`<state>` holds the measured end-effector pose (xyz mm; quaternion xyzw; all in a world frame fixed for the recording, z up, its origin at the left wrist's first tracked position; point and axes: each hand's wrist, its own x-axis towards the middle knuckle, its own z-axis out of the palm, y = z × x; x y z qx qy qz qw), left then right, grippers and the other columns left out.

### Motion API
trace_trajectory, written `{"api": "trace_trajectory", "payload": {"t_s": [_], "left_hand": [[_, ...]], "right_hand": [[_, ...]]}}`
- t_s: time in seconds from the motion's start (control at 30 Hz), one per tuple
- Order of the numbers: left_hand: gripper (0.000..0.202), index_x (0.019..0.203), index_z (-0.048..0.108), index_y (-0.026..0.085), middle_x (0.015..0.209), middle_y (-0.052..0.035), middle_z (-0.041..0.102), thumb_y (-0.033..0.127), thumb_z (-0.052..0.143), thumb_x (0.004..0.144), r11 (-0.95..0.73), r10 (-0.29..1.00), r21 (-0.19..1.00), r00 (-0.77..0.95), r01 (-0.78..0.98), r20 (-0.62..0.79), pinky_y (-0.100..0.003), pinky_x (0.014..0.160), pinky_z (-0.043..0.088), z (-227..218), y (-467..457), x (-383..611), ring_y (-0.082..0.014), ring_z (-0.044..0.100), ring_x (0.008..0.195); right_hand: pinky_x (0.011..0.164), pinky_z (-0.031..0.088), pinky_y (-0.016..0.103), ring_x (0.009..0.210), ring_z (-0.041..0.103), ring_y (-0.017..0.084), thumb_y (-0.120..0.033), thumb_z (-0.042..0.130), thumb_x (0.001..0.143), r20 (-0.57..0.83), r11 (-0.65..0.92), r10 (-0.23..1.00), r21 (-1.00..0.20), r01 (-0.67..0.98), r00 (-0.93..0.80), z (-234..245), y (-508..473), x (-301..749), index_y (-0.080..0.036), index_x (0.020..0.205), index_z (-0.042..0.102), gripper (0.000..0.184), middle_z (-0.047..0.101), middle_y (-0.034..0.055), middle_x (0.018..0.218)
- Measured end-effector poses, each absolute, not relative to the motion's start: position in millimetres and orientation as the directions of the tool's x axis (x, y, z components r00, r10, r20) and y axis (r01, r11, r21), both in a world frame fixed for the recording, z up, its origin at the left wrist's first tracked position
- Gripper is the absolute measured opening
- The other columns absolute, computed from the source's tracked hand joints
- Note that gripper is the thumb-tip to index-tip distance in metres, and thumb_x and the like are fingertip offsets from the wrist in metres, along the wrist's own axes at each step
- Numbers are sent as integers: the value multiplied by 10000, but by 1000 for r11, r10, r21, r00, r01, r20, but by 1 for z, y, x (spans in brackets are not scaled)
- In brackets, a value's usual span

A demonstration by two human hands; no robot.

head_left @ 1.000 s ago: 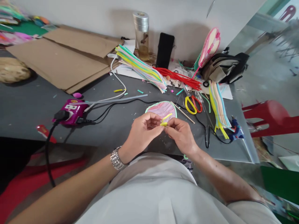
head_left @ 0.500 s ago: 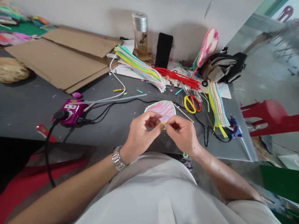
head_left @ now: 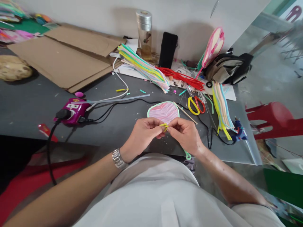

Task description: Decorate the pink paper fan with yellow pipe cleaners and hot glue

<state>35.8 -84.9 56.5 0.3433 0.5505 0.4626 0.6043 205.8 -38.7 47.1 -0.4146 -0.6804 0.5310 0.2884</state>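
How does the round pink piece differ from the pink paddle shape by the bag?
The round pink piece lies flat on the table, while the pink paddle shape stands tilted against the bag. The round piece is broad with a pale green rim; the paddle is longer and narrower, with a deeper pink rim and a thin stem. Both are pink, rimmed shapes.

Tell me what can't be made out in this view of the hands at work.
From the head view:
The middle of the yellow pipe cleaner: hidden by the left hand and right hand.
The lower edge of the pink oval: hidden behind both hands.
The display on the purple device: too small to read.
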Motion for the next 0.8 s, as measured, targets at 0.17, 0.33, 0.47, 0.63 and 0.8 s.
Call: {"api": "trace_trajectory", "payload": {"t_s": [0.17,0.33,0.47,0.63,0.8], "left_hand": [[160,698,703,133,625,-4,666,277,762,732,376,925,915,5,-148,-379,-234,609,482,53,-83,29,-108,587,603],[183,670,701,145,619,-13,669,296,780,738,408,912,905,103,-121,-397,-246,610,503,56,-82,21,-112,581,583],[216,625,684,151,611,-9,651,302,820,698,480,864,863,254,-156,-435,-245,584,492,56,-79,14,-110,561,568],[230,654,707,141,605,-12,653,314,858,668,570,787,809,380,-145,-486,-238,559,469,55,-76,6,-103,548,550],[157,721,720,140,645,-24,699,280,781,761,343,929,939,146,0,-340,-240,609,505,57,-77,11,-124,615,594]], "right_hand": [[626,438,249,680,571,125,-160,596,914,265,568,741,-737,366,-617,46,-35,214,-194,855,662,95,669,17,795],[722,494,284,804,638,166,-140,528,999,432,828,509,-484,285,-744,45,-29,219,-185,976,667,148,697,61,877],[719,480,310,800,621,181,-134,509,1012,432,938,316,-278,208,-845,48,-24,222,-191,944,663,178,683,72,892],[637,426,317,715,582,167,-110,523,996,469,995,93,-86,59,-878,46,-21,225,-201,914,676,196,678,60,854],[632,476,281,688,597,145,-307,594,992,255,564,731,-748,350,-633,39,-29,217,-200,869,677,182,691,41,799]]}}
